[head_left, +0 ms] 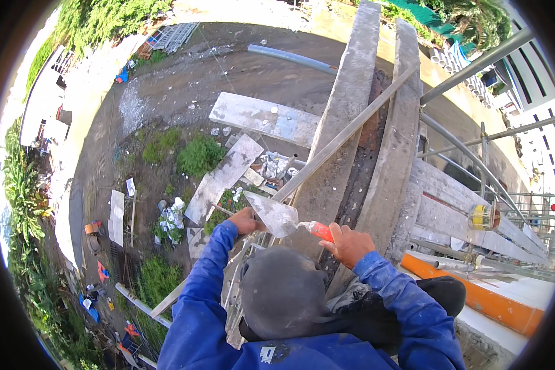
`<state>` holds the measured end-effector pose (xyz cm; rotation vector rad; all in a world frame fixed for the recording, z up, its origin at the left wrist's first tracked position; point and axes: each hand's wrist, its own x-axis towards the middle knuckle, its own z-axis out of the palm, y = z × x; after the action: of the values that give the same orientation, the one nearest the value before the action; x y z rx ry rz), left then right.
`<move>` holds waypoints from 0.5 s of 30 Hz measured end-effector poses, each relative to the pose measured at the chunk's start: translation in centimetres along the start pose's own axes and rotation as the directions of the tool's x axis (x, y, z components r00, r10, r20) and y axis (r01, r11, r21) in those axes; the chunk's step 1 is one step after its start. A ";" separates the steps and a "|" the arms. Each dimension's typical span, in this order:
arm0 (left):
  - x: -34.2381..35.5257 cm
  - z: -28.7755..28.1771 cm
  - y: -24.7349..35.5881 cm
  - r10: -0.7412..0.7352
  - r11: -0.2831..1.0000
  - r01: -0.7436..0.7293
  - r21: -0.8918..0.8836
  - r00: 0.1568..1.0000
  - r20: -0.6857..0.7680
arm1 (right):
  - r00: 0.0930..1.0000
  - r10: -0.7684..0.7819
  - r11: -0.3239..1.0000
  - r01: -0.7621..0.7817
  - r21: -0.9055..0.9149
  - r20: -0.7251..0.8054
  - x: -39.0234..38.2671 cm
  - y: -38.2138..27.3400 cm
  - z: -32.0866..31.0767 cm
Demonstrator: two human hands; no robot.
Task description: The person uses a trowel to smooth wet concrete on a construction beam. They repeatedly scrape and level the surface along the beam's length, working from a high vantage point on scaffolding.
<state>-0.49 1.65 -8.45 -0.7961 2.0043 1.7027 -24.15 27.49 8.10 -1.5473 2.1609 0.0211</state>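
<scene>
My right hand [350, 245] is closed around the red handle of a pointed trowel [278, 217]. The trowel's pale, mortar-smeared blade points left, across my left hand [246, 222]. That hand has its fingers curled and looks closed on a long wooden batten [345, 137], which slants away over the concrete; the blade partly hides the grip. Below the batten run two rough concrete beams, a left one [342, 92] and a right one [393, 132], with a dirt-filled gap [359, 169] between them.
Far below on the left lies muddy ground with loose slabs [225, 176], a pale board [265, 117], shrubs [200, 154] and rubbish bags [172, 216]. At right stand scaffold pipes [475, 151], grey planks [450, 213] and an orange beam [475, 296]. My dark-clothed knee [441, 296] is beside the beams.
</scene>
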 end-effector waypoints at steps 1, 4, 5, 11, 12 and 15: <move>-0.3 -0.1 -0.1 0.221 0.961 -0.213 0.177 0.975 -0.025 | 1.000 -0.010 1.000 0.010 -0.008 0.001 -0.1 -0.3 0.3; -0.3 -0.8 -0.9 0.354 0.826 -0.312 0.470 0.935 -0.002 | 1.000 -0.013 0.999 0.014 -0.053 0.013 0.1 -0.8 1.4; -0.1 -1.2 -1.9 0.419 0.827 -0.341 0.446 0.904 -0.086 | 1.000 -0.010 0.996 0.011 -0.086 0.005 1.2 -0.3 1.4; -1.2 -1.7 5.8 -0.014 0.914 0.119 0.388 0.965 -0.261 | 0.958 0.285 0.952 -0.286 -0.108 -0.017 2.7 7.0 0.2; -1.3 -1.9 5.8 -0.024 0.895 0.144 0.423 0.961 -0.277 | 0.940 0.341 0.934 -0.341 -0.108 -0.016 3.0 7.3 -0.4; -1.5 -2.1 5.7 -0.015 0.897 0.127 0.423 0.966 -0.257 | 0.932 0.356 0.932 -0.359 -0.038 -0.071 2.4 5.6 -0.3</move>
<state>-2.91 0.43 -2.81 -0.9367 2.3688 1.0824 -29.91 27.28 6.02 -1.1712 2.4829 0.1500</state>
